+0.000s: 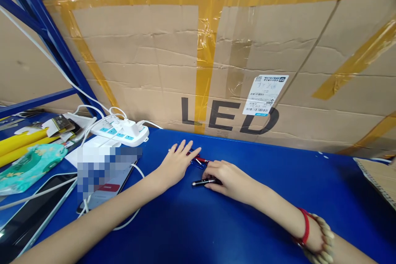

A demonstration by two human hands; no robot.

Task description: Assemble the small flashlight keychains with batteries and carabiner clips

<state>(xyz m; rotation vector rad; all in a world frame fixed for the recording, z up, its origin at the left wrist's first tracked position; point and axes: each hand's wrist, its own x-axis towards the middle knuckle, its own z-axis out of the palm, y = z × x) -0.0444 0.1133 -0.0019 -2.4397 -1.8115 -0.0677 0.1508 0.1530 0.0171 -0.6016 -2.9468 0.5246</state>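
Note:
My left hand (177,166) lies palm down with its fingers spread, over a few small items on the blue surface. From under and beside those fingers show a red pen-like stick (202,160) and a blue carabiner-like clip (197,165), both partly hidden. Just to the right, my right hand (227,178) curls its fingers around a short black pen-like stick with silver bands (200,182), held low and nearly level. Its far end is hidden beneath the palm. The right fingertips also come close to the red stick's end; whether they touch it I cannot tell.
A large taped cardboard box (148,49) stands along the back. At left are a white power strip (136,135) with cables, a phone (108,192), a tablet-like device (34,214), a green packet (31,165) and yellow tubes (24,140). Cardboard (377,177) lies at right.

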